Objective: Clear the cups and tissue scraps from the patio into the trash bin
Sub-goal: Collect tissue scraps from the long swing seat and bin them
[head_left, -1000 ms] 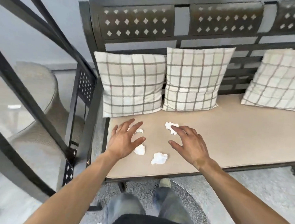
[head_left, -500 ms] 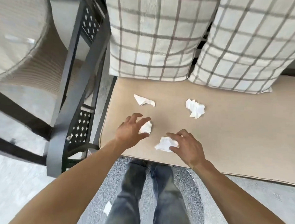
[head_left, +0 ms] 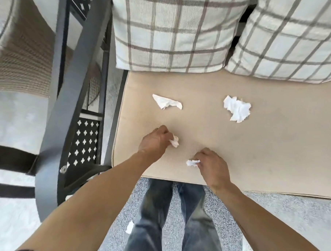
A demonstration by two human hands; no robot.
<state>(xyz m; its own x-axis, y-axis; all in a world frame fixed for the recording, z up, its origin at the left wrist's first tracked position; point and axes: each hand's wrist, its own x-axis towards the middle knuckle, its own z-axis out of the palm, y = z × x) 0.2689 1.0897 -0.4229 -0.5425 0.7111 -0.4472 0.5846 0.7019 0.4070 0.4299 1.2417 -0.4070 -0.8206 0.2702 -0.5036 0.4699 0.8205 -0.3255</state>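
Small white paper scrap [head_left: 130,226] lies on grey speckled floor beside the legs. Right hand [head_left: 212,168] fingers pinched on a crumpled white tissue wad [head_left: 192,162]; left hand [head_left: 154,141] curled round another wad [head_left: 174,142], both at the tan seat cushion [head_left: 273,149] front edge, judged ready to lift. 0.5 s ago fingers were only closing. Further back, 2 loose scraps: flat torn tissue [head_left: 166,102], larger crumpled tissue [head_left: 237,109], before the plaid pillows [head_left: 174,31]

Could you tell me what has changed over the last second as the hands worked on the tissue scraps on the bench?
Both hands dropped from hovering open to the cushion and closed: the left hand now pinches one tissue scrap, the right hand another. The two far scraps and the pillows have not moved.
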